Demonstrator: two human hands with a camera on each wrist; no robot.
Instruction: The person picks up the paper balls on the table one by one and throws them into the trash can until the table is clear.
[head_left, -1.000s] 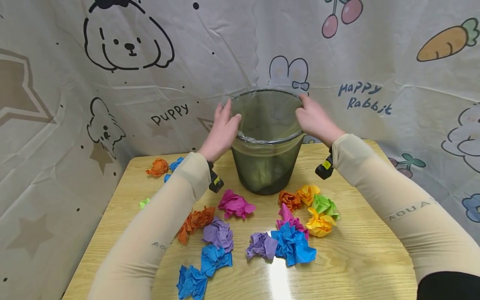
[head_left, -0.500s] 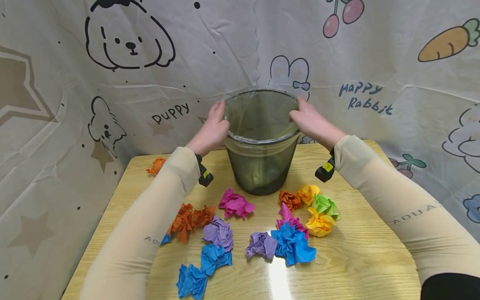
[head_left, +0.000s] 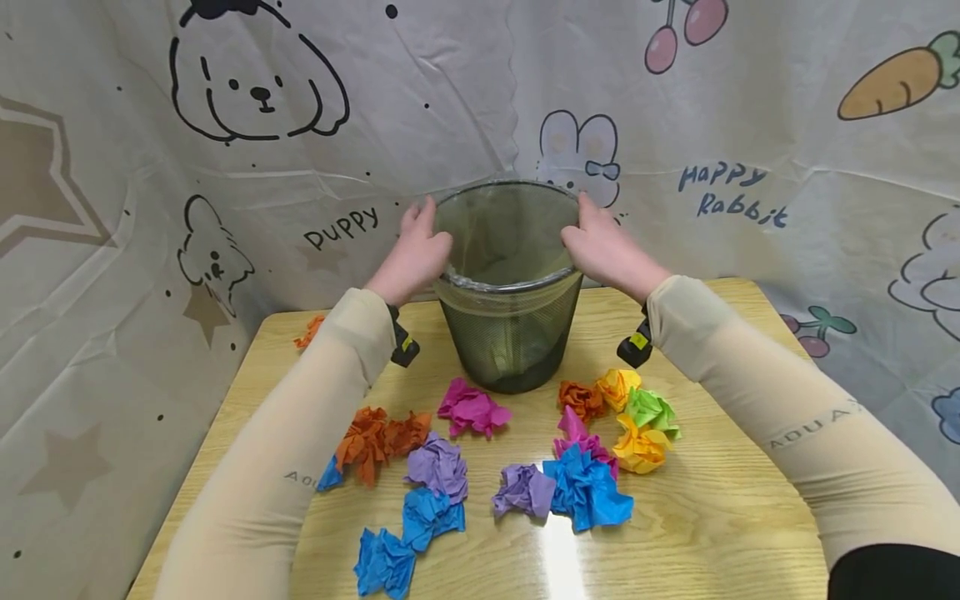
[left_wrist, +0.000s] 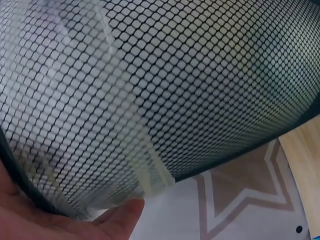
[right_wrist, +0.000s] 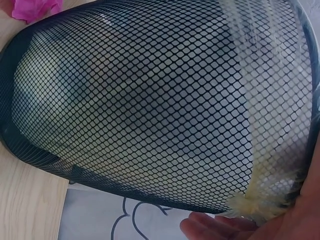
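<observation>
A dark mesh wastebasket stands upright near the back of the table, lined with a thin see-through bag whose edge is folded over the rim. My left hand grips the rim on its left side, and my right hand grips it on the right. In the left wrist view, fingers curve along the outside, just under the rim. The right wrist view shows the bag's gathered end bunched outside the mesh beside my fingers.
Crumpled paper balls lie in front: pink, purple, blue, yellow, green and orange. Another orange ball is partly behind my left sleeve. A printed cloth hangs behind the table.
Both hands and the wastebasket have shifted a little to the left. My left fingers, more spread earlier, now sit closer round the rim. The paper balls stay where they were.
</observation>
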